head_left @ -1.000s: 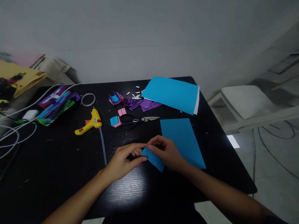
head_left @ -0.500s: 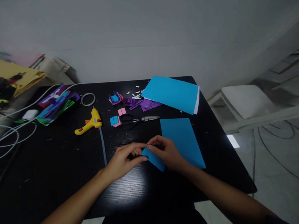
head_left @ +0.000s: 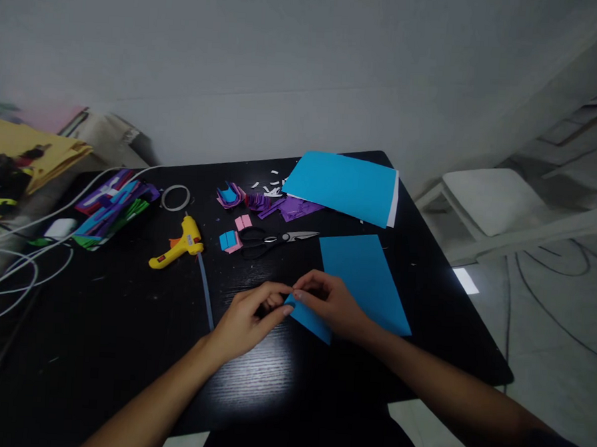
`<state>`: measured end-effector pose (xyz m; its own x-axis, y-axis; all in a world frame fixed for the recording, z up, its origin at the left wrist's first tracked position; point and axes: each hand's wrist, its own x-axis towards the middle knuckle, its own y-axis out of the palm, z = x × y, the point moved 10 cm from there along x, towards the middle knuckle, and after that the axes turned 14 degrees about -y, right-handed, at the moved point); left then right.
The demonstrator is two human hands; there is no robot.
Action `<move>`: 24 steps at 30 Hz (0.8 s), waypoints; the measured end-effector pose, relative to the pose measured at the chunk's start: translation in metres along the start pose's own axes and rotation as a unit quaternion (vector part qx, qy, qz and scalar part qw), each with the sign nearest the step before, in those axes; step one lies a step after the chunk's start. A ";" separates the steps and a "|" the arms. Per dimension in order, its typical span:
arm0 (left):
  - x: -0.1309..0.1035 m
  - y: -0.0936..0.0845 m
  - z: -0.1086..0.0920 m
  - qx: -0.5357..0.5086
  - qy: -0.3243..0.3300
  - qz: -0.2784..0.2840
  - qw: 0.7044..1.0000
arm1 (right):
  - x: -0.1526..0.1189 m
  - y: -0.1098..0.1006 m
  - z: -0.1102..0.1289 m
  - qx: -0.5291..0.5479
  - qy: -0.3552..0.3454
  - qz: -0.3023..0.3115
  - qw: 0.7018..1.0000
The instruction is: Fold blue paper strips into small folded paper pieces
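A small piece of blue paper [head_left: 314, 323] is pinched between my two hands over the front half of the table. My left hand [head_left: 251, 316] grips its left corner with thumb and fingers. The fingers of my right hand [head_left: 330, 304] are closed on its upper edge, close to the left fingertips. Partly behind my right hand, a larger blue sheet [head_left: 368, 277] lies flat on the black table [head_left: 136, 348]. Black-handled scissors [head_left: 280, 238] rest just beyond my hands, beside small folded pink and blue paper pieces [head_left: 229, 240].
Left of my hands lies a yellow glue gun [head_left: 180, 242] with a grey stick or strip. A roll of tape [head_left: 176, 198], coloured paper strips [head_left: 114, 204] and white cables [head_left: 31, 263] are further left. Stacked blue sheets [head_left: 343, 186] and purple scraps [head_left: 299, 208] sit at the back.
Both hands stay almost in place on the small blue paper. My left thumb has shifted slightly up, and the paper has moved a touch to the right.
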<state>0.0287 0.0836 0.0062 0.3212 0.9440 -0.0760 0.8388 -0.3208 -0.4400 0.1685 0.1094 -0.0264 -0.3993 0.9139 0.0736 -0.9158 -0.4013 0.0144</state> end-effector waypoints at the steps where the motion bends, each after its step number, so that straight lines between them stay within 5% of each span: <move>1: 0.000 0.000 0.000 -0.001 0.000 0.003 1.000 | 0.000 0.000 -0.001 -0.001 0.001 0.000 1.000; 24: 0.005 0.002 -0.004 0.037 -0.012 0.005 0.999 | -0.003 0.008 0.000 -0.095 -0.019 0.034 0.995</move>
<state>0.0341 0.0874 0.0086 0.3192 0.9422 -0.1014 0.8002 -0.3253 -0.5038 0.1619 0.1033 -0.0260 -0.4614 0.8809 0.1050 -0.8801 -0.4396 -0.1794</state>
